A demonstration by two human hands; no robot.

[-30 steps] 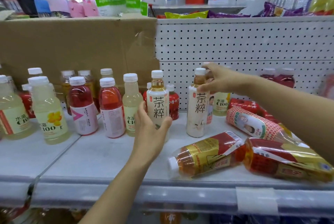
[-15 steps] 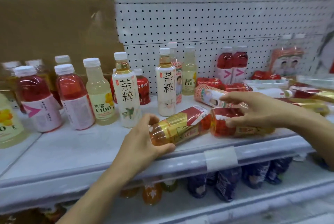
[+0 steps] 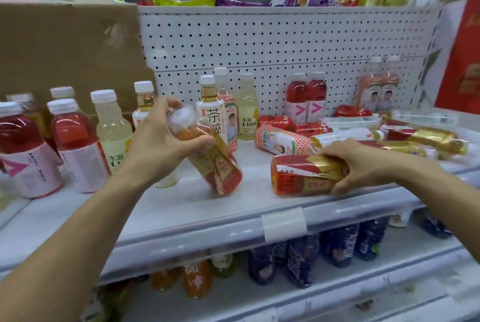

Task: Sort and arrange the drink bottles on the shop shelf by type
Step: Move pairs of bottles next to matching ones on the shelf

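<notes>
On the white shop shelf (image 3: 181,207), both hands grip red-and-gold tea bottles.

Near the front edge, the left hand (image 3: 162,147) has its fingers closed round the neck of a tilted tea bottle (image 3: 215,166), its base on the shelf and its cap leaning left. To the right, the right hand (image 3: 363,163) wraps its fingers over a second tea bottle (image 3: 301,176) lying on its side. Red drink bottles (image 3: 75,145) stand upright at far left; more bottles lie scattered at the right behind the hand.
</notes>
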